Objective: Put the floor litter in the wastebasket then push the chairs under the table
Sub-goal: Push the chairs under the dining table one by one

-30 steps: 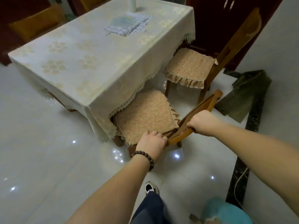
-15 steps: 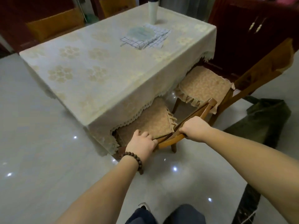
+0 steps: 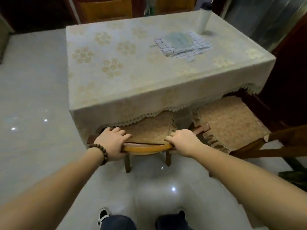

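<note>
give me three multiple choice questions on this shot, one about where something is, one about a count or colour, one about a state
1. Where does the white bottle stand?
A. far right corner of the table
B. on the floor
C. on a seat cushion

2. How many chairs with tan cushions show on the near side of the table?
A. one
B. two
C. four

3. How are the hands on the near chair?
A. both off it
B. only one on it
C. both gripping its curved wooden back rail

Answers:
1 A, the bottle is upright at the far right corner, just beyond the checked cloth.
2 B, the near chair sits partly under the tablecloth and a second chair stands to its right, farther out.
3 C, the left hand and right hand each wrap an end of the rail.
</note>
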Motion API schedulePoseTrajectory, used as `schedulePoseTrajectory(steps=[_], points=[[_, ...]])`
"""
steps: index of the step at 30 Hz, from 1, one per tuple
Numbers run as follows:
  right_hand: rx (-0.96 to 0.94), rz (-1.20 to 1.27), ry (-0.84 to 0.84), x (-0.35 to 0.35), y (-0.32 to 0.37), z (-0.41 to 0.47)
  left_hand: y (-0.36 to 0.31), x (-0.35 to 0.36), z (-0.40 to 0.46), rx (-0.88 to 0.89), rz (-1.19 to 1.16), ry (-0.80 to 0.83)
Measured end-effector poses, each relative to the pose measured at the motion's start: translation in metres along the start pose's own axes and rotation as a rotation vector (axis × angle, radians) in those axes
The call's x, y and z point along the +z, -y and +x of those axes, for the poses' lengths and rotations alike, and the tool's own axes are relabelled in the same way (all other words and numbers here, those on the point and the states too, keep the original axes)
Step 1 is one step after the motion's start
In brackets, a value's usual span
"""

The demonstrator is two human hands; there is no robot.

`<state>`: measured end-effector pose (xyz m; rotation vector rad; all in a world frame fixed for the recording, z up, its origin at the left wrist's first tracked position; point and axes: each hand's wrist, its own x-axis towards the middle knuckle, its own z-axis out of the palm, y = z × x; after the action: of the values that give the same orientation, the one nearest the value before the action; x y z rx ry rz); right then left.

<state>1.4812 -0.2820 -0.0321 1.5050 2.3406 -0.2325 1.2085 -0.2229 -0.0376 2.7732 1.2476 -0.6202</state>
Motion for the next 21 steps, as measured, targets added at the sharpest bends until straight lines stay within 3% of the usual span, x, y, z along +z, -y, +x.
schedulePoseTrajectory(steps=[5,11,21], points=[[-0.012,-0.017,-0.012,0.001,-0.048,-0.012,-0.023,-0.005,-0.001,-0.270,-0.068,0.023],[-0.179,-0.154,0.033,0.001,-0.063,-0.007,-0.041,-0.004,-0.008,-0.354,-0.075,0.025],[-0.267,-0.278,0.062,-0.025,-0.094,0.012,-0.069,0.001,-0.007,-0.475,-0.130,-0.090]])
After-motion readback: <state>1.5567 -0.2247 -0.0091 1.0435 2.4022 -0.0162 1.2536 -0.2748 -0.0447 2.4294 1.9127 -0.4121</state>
